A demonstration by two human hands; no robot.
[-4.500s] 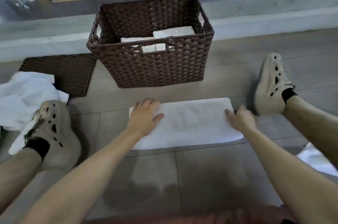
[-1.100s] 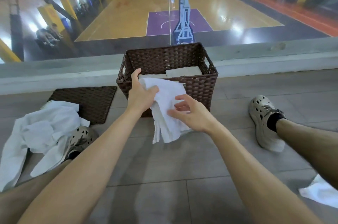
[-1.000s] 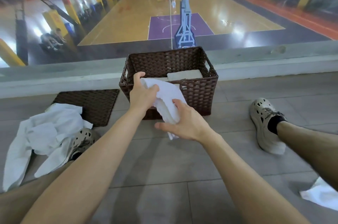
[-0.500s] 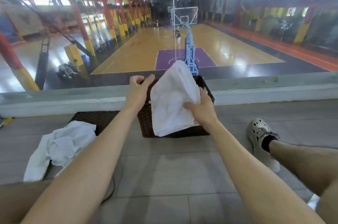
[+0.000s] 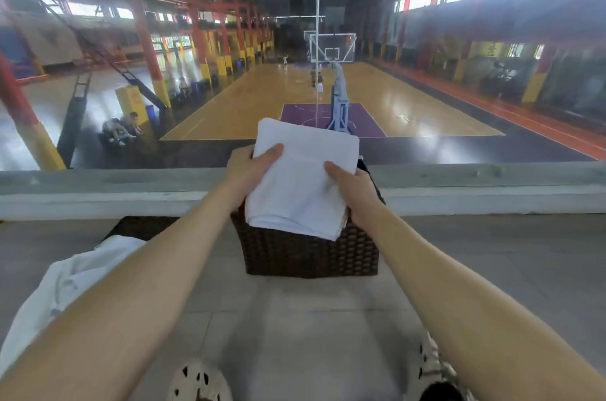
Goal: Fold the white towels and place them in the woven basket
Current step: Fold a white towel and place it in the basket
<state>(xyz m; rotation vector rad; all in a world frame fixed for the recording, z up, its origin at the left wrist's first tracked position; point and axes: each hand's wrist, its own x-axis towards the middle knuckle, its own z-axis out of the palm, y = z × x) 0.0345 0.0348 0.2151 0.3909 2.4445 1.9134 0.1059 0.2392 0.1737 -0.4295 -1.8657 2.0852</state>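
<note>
White towel [image 5: 301, 184], dark brown woven basket [image 5: 311, 253], grey floor [image 5: 492, 253].

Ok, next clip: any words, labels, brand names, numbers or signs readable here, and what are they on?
No text can be read in this frame.
On the folded white towel: no label or print shows.
On the woven basket: no tag shows.
On the yellow pad beside the court: a reddish mark, too blurred to read.
On the yellow wall panel at the far right: a dark mark, too blurred to read.
</note>
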